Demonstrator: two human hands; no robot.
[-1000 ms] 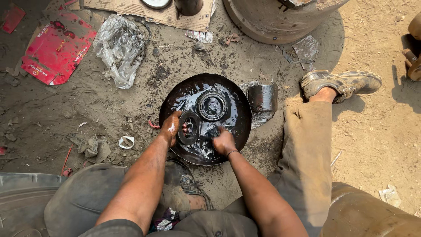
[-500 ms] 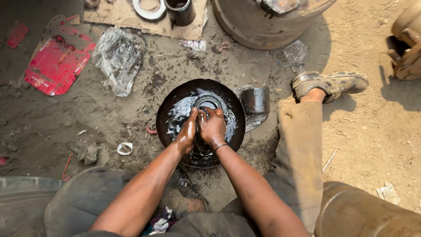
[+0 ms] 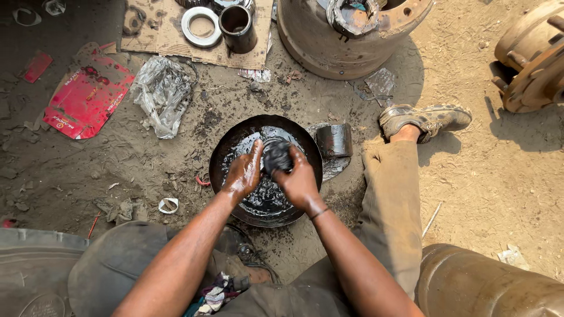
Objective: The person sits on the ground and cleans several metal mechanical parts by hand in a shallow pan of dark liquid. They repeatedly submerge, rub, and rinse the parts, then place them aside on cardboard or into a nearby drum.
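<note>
Hands meet over a round black metal pan (image 3: pixel 226 154) of dark oily liquid on the dirt ground. Right hand (image 3: pixel 298 179) clamps a dark, greasy, ring-shaped metal part (image 3: pixel 277 156) held above the pan's middle; left hand (image 3: pixel 244 173) presses flat against its side, fingers straight, slick with oil. Just right of the hands, a short steel cylinder sleeve (image 3: pixel 333 140) lies on its side by the pan rim. Far side of the hands: torn cardboard (image 3: pixel 164 35) with a shiny flat metal ring (image 3: pixel 200 26) and a dark tube (image 3: pixel 237 27). Up-left: crumpled clear plastic (image 3: pixel 163 92), flattened red carton (image 3: pixel 87 97). Up-right: big rusty drum hub (image 3: pixel 346 36). Right: worn dusty shoe (image 3: pixel 425 119).
</note>
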